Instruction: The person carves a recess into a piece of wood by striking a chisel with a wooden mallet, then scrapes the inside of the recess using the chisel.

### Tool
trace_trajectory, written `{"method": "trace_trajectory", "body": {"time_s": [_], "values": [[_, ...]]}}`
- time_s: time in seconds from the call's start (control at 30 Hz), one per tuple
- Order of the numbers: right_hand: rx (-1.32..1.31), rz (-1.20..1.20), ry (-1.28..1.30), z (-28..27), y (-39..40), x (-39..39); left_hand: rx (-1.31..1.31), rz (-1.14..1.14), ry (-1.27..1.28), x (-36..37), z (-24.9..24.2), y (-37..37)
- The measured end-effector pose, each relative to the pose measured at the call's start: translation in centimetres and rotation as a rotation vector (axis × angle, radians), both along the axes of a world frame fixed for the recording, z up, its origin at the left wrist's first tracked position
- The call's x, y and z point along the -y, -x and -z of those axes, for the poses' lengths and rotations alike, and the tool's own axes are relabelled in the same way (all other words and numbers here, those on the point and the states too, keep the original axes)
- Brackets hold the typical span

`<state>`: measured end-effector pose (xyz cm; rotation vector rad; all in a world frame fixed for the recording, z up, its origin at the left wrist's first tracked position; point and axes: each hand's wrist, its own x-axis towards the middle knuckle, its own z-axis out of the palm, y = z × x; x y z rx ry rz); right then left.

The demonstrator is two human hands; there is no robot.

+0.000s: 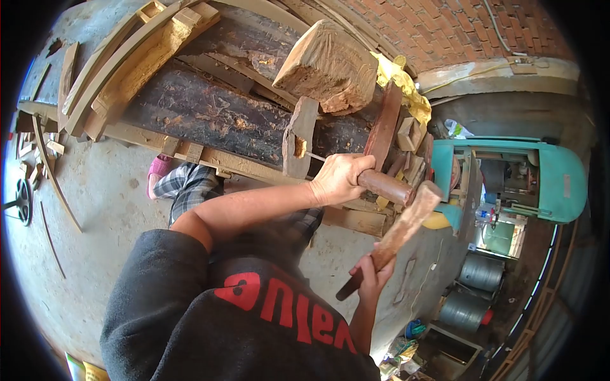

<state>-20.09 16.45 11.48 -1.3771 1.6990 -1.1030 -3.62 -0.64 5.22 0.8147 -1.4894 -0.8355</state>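
My left hand (343, 179) is wrapped round the brown wooden handle (386, 187) of a chisel. The chisel's thin metal blade (316, 156) points left into a notch in an upright piece of wood (297, 136). Lower right, my right hand (373, 274) grips a wooden mallet (406, 230), whose thick pale end is beside the butt of the chisel handle; whether they touch is unclear. Behind the notched piece, a large rough wood block (327, 66) rests on the dark log (203, 111).
Curved wooden pieces (136, 63) lie at the upper left. A reddish-brown bar (384, 127) and yellow cloth (416, 101) are right of the block. A teal machine (562, 181) stands at the right, with metal drums (464, 310) below. Wood scraps (54, 147) lie on the left floor.
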Motion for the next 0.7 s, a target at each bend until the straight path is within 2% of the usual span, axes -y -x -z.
{"method": "trace_trajectory", "body": {"time_s": [0.1,0.17,0.23,0.3,0.37,0.43,0.47,0.5,0.57,0.6,0.67,0.7], "values": [[0.101,0.000,0.087,-1.0,0.7,-0.2,0.024,0.015,0.034,-0.2,0.3,0.8],[0.282,-0.149,0.474,-1.3,0.4,0.2,0.050,0.021,0.025,-0.3,0.5,1.2],[0.219,-0.119,0.427,0.8,0.7,-0.3,0.069,0.024,0.022,0.1,0.4,1.4],[-0.006,-0.003,-0.079,2.7,0.8,-1.0,0.044,-0.007,-0.023,0.5,0.2,1.1],[0.020,0.023,-0.075,1.6,2.1,-0.7,0.040,-0.038,-0.043,1.1,0.1,0.8],[0.030,-0.060,0.181,-0.4,2.5,-0.9,0.083,0.022,-0.019,0.7,0.6,0.9],[0.139,-0.134,0.385,-1.2,1.7,-0.3,0.096,0.051,-0.026,0.5,0.7,0.9],[0.138,-0.128,0.387,-1.1,1.3,0.0,0.096,0.058,-0.024,0.2,0.8,1.0],[0.197,-0.186,0.557,-0.9,0.6,0.4,0.086,0.046,0.029,0.0,1.0,0.8],[-0.018,-0.185,0.362,0.5,1.3,0.0,0.085,0.053,0.039,-0.2,1.0,0.5],[0.030,-0.024,-0.074,3.2,0.9,-1.1,0.050,0.045,0.018,-0.1,1.1,-0.4],[0.060,-0.013,-0.062,2.8,0.4,-0.8,0.014,0.028,-0.008,0.1,1.0,-0.5]]}}
